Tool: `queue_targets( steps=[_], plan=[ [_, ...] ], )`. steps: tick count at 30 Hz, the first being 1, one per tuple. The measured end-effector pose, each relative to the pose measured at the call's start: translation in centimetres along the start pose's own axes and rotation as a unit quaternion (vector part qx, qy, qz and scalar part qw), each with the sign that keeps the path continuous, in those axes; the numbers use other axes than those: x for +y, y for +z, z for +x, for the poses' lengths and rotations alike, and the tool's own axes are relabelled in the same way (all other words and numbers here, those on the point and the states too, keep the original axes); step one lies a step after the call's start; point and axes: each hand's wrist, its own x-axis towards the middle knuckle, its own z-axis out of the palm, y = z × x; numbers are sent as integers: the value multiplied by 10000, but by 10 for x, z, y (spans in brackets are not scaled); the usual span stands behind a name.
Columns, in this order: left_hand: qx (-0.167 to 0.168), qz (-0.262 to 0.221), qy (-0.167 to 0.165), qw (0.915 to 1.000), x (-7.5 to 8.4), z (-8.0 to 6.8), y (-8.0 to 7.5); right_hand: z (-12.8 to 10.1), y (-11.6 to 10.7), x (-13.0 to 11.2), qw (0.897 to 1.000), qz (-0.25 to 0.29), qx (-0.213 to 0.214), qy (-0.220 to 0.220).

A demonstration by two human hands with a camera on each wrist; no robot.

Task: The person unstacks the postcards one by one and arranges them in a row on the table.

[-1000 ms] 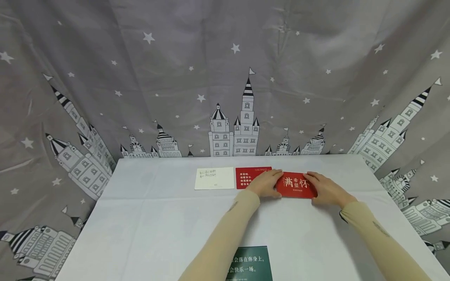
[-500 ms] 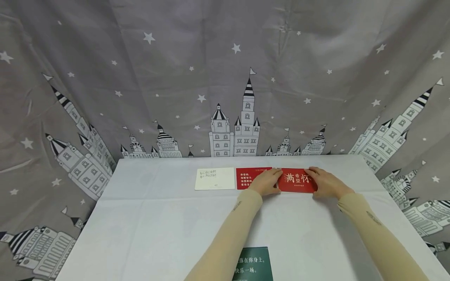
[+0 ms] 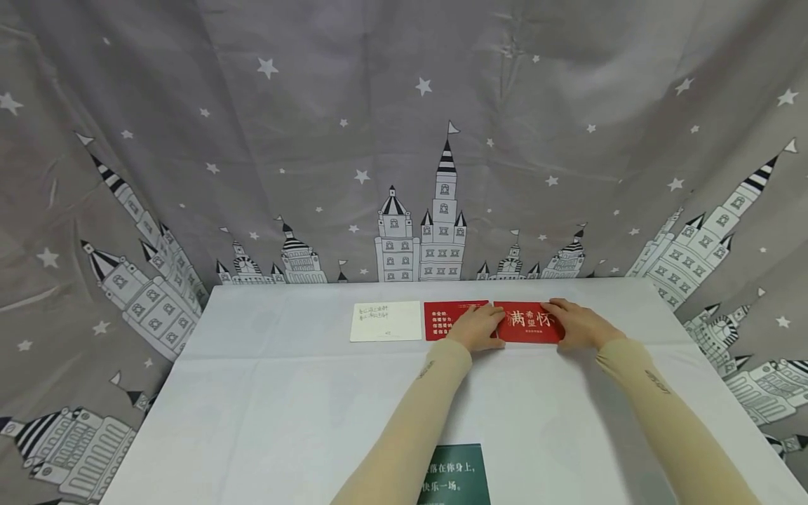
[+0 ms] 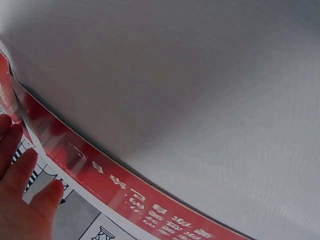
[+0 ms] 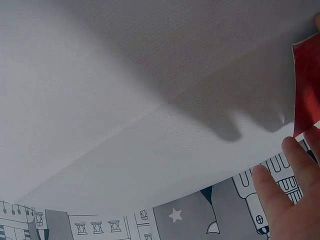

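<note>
Soft, fairly even light brightens the white tablecloth (image 3: 271, 414); the grey curtain (image 3: 284, 147) is dimmer. Faint shadows lie beside the left sleeve (image 3: 407, 421) and right sleeve (image 3: 669, 414). Both wrist views are duller; the left one bows the red card (image 4: 117, 182), the right shows blurred, finger-shaped shadow.

we are holding both arms stretched forward, the left arm (image 3: 410, 414) slanting rightward and the right arm (image 3: 663, 414) slanting leftward, and we are wearing long cream sleeves (image 3: 438, 372). we are pointing the left grip (image 3: 478, 328) and the right grip (image 3: 579, 327) towards each other, near but apart, backs upward. we are holding the fingers (image 4: 46, 201) of both slightly spread, mostly straight, with gaps showing between their tips.
</note>
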Motion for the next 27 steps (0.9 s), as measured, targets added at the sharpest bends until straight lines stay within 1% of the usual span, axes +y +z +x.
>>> queue_targets(
  steps=[8,12,15,18,22,25,27],
  plan=[
    [-94,-45,-49,9999,-1,-2,0,2,1,-1,9998,101,-41,162],
    [-19,-212,50,9998,-7,-4,-1,-2,1,-1,9998,145,100,33],
    [96,-462,162,9988,-17,-8,-4,-7,1,-1,9994,170,275,-138],
    [198,-727,241,9969,-29,-16,-8,-12,3,0,9980,172,505,-333],
    [343,-1089,352,9928,-48,-32,-13,-19,5,0,9956,217,749,-521],
    [416,-1255,428,9903,-60,-45,-18,-23,5,-2,9944,292,834,-580],
    [444,-1271,469,9898,-67,-54,-21,-25,4,-4,9937,355,871,-603]
  ],
)
